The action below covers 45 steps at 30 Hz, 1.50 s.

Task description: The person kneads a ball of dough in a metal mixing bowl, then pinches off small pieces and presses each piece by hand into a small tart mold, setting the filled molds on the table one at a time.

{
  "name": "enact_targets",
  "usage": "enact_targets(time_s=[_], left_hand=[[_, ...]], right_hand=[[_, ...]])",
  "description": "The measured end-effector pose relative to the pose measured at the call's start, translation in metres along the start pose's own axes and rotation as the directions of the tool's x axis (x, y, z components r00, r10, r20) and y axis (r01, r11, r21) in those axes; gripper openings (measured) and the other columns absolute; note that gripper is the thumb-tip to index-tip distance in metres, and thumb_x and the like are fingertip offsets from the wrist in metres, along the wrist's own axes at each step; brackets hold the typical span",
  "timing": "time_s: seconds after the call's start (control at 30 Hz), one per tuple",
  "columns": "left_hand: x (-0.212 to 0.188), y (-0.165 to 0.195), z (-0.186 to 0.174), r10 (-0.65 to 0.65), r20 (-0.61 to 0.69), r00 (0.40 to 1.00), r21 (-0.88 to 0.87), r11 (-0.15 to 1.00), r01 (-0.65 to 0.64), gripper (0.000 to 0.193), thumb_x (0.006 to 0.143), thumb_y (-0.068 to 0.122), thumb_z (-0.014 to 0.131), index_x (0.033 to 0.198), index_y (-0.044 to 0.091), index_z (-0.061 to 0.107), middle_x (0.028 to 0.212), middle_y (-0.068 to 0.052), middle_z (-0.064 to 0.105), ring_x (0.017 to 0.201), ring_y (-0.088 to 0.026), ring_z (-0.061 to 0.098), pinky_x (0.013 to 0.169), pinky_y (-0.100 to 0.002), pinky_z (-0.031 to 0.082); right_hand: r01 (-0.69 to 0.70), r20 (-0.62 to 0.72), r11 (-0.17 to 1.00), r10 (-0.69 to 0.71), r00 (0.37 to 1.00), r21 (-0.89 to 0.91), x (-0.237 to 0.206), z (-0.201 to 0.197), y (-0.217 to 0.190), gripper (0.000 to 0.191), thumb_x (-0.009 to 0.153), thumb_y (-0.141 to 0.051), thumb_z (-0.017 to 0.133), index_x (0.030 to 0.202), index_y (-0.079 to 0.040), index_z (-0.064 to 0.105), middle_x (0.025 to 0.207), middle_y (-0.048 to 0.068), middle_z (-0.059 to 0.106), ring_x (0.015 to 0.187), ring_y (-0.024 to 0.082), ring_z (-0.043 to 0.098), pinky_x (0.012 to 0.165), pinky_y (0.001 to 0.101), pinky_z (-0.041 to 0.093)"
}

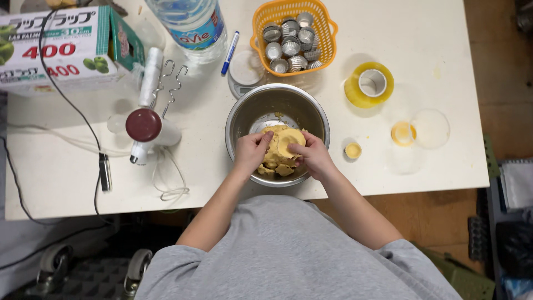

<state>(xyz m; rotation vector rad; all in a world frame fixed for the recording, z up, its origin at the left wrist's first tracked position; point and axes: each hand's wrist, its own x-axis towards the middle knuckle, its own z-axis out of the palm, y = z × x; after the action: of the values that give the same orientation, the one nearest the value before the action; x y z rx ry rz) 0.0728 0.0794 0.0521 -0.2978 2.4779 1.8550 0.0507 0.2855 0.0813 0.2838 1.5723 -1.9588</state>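
Hands (283, 153) — curled around dough (280, 153)

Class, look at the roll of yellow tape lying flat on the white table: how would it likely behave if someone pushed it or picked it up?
The roll of yellow tape lies flat on its side on the white table, so a push would probably slide it, not roll it. Stood on edge, its round shape would likely roll. It looks like a thick, rigid ring, probably easy to grip through the open core.

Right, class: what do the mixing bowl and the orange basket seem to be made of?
Mixing bowl: looks like stainless steel, with a shiny grey, reflective inner wall. Orange basket: probably moulded plastic, uniformly coloured, with a slotted lattice wall. Both hands, left and right, press dough inside the bowl.
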Motion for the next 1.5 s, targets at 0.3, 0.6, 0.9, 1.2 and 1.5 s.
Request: enact_targets(time_s=[0.3,0.6,0.9,1.2,1.5], left_hand=[[-0.003,0.03,0.022,0.286,-0.001,0.958,0.105,0.953,-0.284,0.033,0.093,0.033,0.074,0.1,0.001,0.075,0.089,-0.014,0.076,0.081,-0.028,0.073,0.073,-0.035,0.056],[0.005,0.019,0.011,0.005,-0.165,0.986,-0.028,1.0,-0.009,0.027,0.093,0.028,0.077,0.099,0.002,0.076,0.081,-0.009,0.075,0.072,-0.017,0.07,0.066,-0.03,0.054],[-0.009,0.016,0.004,0.44,-0.107,0.892,0.28,0.874,-0.398,0.033,0.101,0.033,0.069,0.118,0.005,0.072,0.103,-0.013,0.075,0.092,-0.027,0.072,0.08,-0.036,0.057],[-0.016,0.029,0.033,0.176,-0.107,0.979,-0.049,0.982,-0.182,0.025,0.105,0.026,0.064,0.101,0.001,0.064,0.074,-0.007,0.068,0.064,-0.022,0.066,0.06,-0.032,0.051],[-0.017,0.032,0.015,0.375,-0.071,0.924,0.024,0.927,-0.374,0.028,0.107,0.025,0.059,0.1,0.003,0.074,0.098,-0.011,0.074,0.087,-0.026,0.074,0.077,-0.035,0.057]], right_hand=[[0.059,0.182,0.938,0.004,0.983,-0.341,0.013,-0.007,-0.006,0.041,0.088,-0.007,0.072,0.121,-0.003,0.048,0.1,0.005,0.066,0.079,0.013,0.07,0.051,0.0305,0.062],[-0.118,0.105,0.993,0.119,0.987,-0.021,0.027,-0.019,0.004,0.03,0.09,-0.014,0.071,0.117,-0.003,0.063,0.104,0.005,0.068,0.08,0.013,0.071,0.051,0.029,0.059],[0.039,0.103,0.973,-0.016,0.995,-0.229,0.021,-0.017,-0.014,0.029,0.092,-0.011,0.073,0.117,-0.005,0.06,0.097,0.002,0.067,0.074,0.007,0.063,0.049,0.0229,0.051],[-0.025,0.146,0.996,0.012,0.989,0.087,0.011,-0.008,0.002,0.022,0.1,-0.017,0.068,0.118,-0.004,0.066,0.092,0.001,0.067,0.066,0.009,0.062,0.049,0.0223,0.05],[0.097,0.053,0.987,-0.091,0.994,-0.125,-0.009,-0.004,-0.021,0.032,0.097,-0.013,0.066,0.128,-0.008,0.068,0.087,0.002,0.067,0.055,0.007,0.055,0.046,0.0202,0.048]])
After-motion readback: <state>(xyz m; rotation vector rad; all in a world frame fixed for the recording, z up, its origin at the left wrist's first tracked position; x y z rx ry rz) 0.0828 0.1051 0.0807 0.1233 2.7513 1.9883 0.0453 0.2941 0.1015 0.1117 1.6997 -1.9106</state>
